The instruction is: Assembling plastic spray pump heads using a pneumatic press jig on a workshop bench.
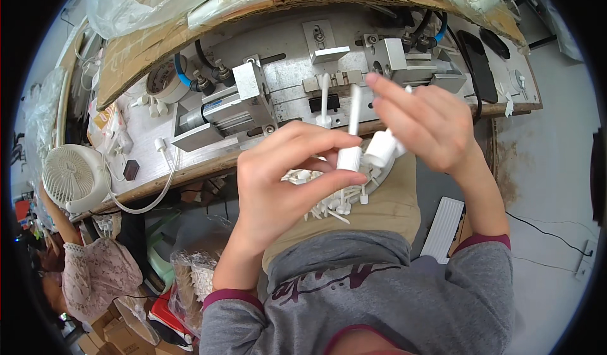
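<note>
Between the thumb and fingers of my left hand (278, 171) is a white ribbed cap with a thin stem (349, 158), its stem pointing up. My right hand (433, 124) is slightly blurred just to the right, closed around another white cylindrical cap (380, 149) that tilts beside the first one. Another white stemmed piece (324, 102) shows upright just behind my left fingers; what supports it is hidden. Below both hands, a heap of similar white stemmed pieces (338, 206) sits over my lap, partly in a pale round container (389, 170).
On the bench, a metal fixture has a left clamp block (253, 92), a right block (387, 58) and a central slotted bar (332, 81). A cardboard sheet (152, 58) hangs over the back. A small white fan (73, 177) stands left; a dark phone (477, 64) lies right. Another person (101, 279) sits left.
</note>
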{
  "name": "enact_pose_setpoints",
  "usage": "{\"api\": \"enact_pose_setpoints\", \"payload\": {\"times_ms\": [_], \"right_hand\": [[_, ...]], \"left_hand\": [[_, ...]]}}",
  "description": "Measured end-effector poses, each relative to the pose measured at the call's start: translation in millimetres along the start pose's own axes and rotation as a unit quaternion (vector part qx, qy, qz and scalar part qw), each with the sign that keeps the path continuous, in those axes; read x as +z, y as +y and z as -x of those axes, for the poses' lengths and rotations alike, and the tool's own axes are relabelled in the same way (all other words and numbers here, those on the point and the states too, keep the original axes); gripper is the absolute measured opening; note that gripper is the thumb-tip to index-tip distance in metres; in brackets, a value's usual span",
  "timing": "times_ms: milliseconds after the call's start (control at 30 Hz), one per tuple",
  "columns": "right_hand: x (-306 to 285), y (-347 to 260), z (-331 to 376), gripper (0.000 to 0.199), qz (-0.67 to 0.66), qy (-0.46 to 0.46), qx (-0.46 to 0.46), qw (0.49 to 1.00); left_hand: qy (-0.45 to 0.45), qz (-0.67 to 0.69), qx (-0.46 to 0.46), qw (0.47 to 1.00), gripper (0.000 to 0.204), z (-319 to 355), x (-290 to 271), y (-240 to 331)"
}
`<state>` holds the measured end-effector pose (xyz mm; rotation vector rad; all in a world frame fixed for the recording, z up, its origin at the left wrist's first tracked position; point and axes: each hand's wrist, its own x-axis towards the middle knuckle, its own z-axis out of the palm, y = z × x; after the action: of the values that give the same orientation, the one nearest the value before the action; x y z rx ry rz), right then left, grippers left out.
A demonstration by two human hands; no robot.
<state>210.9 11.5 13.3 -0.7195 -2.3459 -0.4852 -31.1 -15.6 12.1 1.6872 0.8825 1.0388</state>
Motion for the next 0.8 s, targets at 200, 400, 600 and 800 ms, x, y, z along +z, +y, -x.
{"api": "enact_pose_setpoints", "payload": {"times_ms": [200, 400, 600, 800], "right_hand": [[7.8, 9.1, 4.5, 0.038, -0.067, 0.071, 0.068, 0.993], [3.0, -1.6, -0.4, 0.037, -0.065, 0.039, 0.083, 0.994], [-5.6, -7.3, 5.0, 0.030, 0.026, -0.042, 0.065, 0.997], [5.9, -14.6, -2.2, 0.032, 0.057, -0.018, 0.021, 0.998]], "left_hand": [[0.068, -0.399, 0.160, 0.900, 0.029, -5.4, 10.0, -30.9], [0.055, -0.479, 0.141, 0.865, 0.023, -17.9, 16.8, -30.9], [0.029, -0.268, 0.059, 0.961, 0.036, -15.6, 6.5, -24.9], [0.001, -0.009, 0.064, 0.998, 0.043, -7.7, 7.7, -5.7]]}}
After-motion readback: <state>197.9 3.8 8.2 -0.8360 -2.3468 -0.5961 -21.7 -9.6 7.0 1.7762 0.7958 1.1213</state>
